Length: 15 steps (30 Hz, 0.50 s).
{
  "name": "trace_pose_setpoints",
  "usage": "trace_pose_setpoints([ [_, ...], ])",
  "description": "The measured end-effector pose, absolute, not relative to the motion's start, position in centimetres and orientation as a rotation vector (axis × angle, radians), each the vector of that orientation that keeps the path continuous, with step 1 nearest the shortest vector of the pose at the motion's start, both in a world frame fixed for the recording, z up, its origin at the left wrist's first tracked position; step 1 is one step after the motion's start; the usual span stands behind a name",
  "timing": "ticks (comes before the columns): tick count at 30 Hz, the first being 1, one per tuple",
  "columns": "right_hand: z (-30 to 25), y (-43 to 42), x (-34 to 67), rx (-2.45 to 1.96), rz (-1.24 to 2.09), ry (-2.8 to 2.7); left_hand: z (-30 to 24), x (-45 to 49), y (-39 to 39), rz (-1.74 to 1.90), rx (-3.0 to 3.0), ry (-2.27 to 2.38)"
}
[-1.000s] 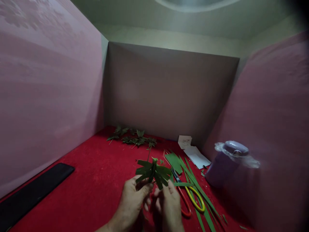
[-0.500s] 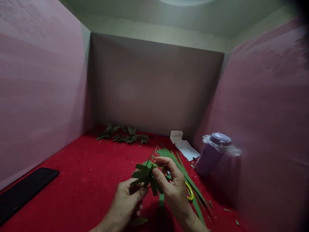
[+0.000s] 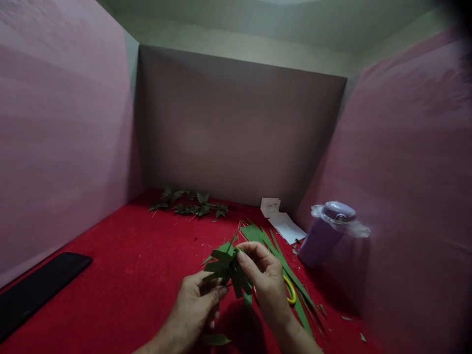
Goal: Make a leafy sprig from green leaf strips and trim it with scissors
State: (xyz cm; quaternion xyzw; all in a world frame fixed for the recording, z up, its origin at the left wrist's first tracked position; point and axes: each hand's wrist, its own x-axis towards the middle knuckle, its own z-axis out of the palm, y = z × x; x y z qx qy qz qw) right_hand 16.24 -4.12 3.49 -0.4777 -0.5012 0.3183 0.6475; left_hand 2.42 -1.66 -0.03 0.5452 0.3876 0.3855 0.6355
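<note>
A green leaf flower [image 3: 222, 265] with strips fanning outward is held between both hands over the red cloth. My left hand [image 3: 197, 300] pinches its lower left side between thumb and fingers. At its upper right, thumb and forefinger of my right hand [image 3: 266, 275] are closed on the centre. Long green leaf strips [image 3: 282, 258] lie just beyond the right hand. Among them is the yellow handle of scissors [image 3: 290, 290], partly covered by that hand. Below the left hand rests a loose leaf piece [image 3: 216, 339].
Several star-shaped leaf pieces [image 3: 201, 209] lie at the back left. White papers [image 3: 287, 227] sit at the back right, near a purple tumbler [image 3: 320, 241] with plastic wrap round its lid. A black phone [image 3: 40, 292] is at the left. Walls enclose the red table [image 3: 129, 260].
The right thumb and forefinger have drawn closer together on the flower's centre. The left hand keeps its pinch. The view has shifted slightly.
</note>
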Motion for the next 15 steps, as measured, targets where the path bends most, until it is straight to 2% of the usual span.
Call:
trace_pose_setpoints([
  [4, 3.28, -3.86, 16.3, -1.057, 0.789, -1.087, 0.2, 2.43, -1.69, 0.862, 1.246, 0.892],
  [15, 2.75, -3.84, 16.71, -1.079, 0.673, -1.155, 0.45, 2.34, -1.73, 0.844, 1.282, 0.91],
])
